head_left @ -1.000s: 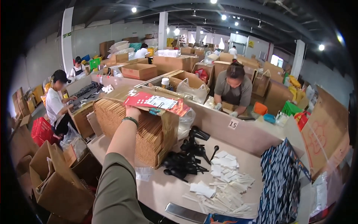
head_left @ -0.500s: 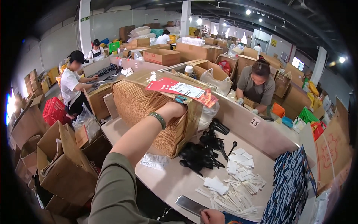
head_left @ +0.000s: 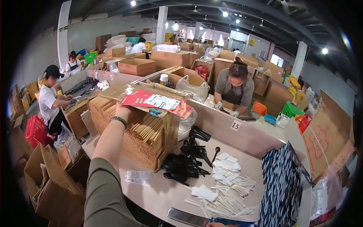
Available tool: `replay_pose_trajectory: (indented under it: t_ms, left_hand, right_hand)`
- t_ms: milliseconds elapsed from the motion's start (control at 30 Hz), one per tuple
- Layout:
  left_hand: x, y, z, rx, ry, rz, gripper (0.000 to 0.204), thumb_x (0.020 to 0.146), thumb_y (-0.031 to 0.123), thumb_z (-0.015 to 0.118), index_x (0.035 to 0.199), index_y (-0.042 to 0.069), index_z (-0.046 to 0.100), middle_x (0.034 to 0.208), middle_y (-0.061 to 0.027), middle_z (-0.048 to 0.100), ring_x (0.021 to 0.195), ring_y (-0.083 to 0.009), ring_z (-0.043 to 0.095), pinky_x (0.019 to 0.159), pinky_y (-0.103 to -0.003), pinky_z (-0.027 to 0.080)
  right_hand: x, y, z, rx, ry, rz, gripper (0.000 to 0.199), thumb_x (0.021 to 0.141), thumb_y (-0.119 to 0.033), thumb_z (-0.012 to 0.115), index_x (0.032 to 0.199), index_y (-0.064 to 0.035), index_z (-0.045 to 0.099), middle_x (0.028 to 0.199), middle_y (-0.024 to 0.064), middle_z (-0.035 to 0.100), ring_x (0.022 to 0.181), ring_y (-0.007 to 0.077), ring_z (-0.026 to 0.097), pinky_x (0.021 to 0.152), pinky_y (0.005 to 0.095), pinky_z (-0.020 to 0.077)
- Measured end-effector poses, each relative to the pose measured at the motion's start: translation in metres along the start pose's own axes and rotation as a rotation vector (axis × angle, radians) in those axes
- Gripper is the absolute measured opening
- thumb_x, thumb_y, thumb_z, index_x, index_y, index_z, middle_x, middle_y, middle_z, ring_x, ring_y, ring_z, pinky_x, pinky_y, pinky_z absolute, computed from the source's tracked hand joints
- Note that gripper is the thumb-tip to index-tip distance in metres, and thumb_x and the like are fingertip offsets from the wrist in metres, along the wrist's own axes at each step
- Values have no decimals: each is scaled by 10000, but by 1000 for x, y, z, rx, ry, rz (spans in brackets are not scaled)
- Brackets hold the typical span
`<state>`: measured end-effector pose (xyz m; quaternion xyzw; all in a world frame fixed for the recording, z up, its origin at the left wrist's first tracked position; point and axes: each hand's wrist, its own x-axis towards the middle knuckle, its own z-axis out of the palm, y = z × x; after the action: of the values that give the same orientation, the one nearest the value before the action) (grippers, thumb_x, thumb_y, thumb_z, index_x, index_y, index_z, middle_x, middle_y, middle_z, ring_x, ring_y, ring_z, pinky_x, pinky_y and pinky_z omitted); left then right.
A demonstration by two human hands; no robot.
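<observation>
My left hand [head_left: 124, 112] reaches to the top of an open carton [head_left: 172, 132] packed with thin tan sticks [head_left: 138, 145]. Its fingers are tucked under a red printed sheet [head_left: 138, 97] and hidden. At the lower edge only a sliver of my right hand [head_left: 216, 224] shows, beside a blue packet [head_left: 230, 221] and a shiny metallic strip [head_left: 187, 217]; its fingers are cut off by the frame. Black plastic spoons [head_left: 181, 168] lie in a heap by the carton. Right of them spread white paper-like slips [head_left: 230, 200]. Blue patterned packets [head_left: 280, 185] stand in a dense row.
A low partition [head_left: 211, 123] bounds the table's far side; beyond it a co-worker in grey [head_left: 235, 87] bends over a bench. Another person in white [head_left: 49, 100] works at left. Open cartons [head_left: 56, 185] crowd the left floor. A printed sheet [head_left: 138, 176] lies near the carton.
My left hand has moved from the carton's right end leftward along the sticks. The view has swung right, and my right hand has slipped mostly out of the lower edge.
</observation>
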<state>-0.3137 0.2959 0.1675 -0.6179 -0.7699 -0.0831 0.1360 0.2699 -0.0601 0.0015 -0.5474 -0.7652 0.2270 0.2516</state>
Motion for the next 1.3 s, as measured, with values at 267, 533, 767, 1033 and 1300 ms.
replay_pose_trajectory:
  t_ms: [267, 533, 767, 1033, 1300]
  left_hand:
    - [6, 50, 1, -253, -29, 293, 447, 989, 396, 490, 1320, 111, 585, 1409, -165, 562, 1294, -294, 530, 1077, -394, 435]
    - [-44, 96, -69, -554, -212, 136, 454, 988, 305, 467, 1368, 75, 561, 1444, -189, 522, 1344, -312, 485, 1090, -403, 411]
    - [-162, 74, -73, -664, 669, -174, 524, 1041, 287, 445, 1446, -44, 436, 1527, -248, 398, 1443, -342, 356, 1164, -387, 308]
    - [-137, 167, -20, -952, 732, -417, 796, 1036, 426, 402, 1563, -53, 46, 1649, -248, -16, 1535, -364, -24, 1235, -453, -15]
    - [-131, 87, 13, -944, 1048, -573, 687, 1056, 280, 359, 1533, -122, 72, 1629, -285, 70, 1522, -390, 67, 1244, -453, 35]
  right_hand:
    - [36, -25, 14, 42, -24, -103, 135, 881, -183, 675, 862, -50, 692, 813, 174, 674, 770, 365, 657, 682, 442, 514]
    - [81, -41, 38, 78, -186, -535, 96, 861, -206, 679, 842, -112, 676, 733, 85, 658, 690, 310, 644, 600, 417, 524]
    - [56, -26, -3, -55, -55, -358, 123, 847, -193, 703, 763, -109, 674, 693, 102, 646, 659, 307, 640, 585, 420, 516]
    - [56, -44, -10, 74, 7, -316, 135, 878, -163, 678, 825, -40, 698, 769, 170, 665, 723, 372, 640, 654, 443, 504]
    - [15, -17, -18, 6, 27, -106, 157, 852, -179, 708, 953, -59, 719, 898, 160, 688, 837, 357, 662, 742, 433, 526]
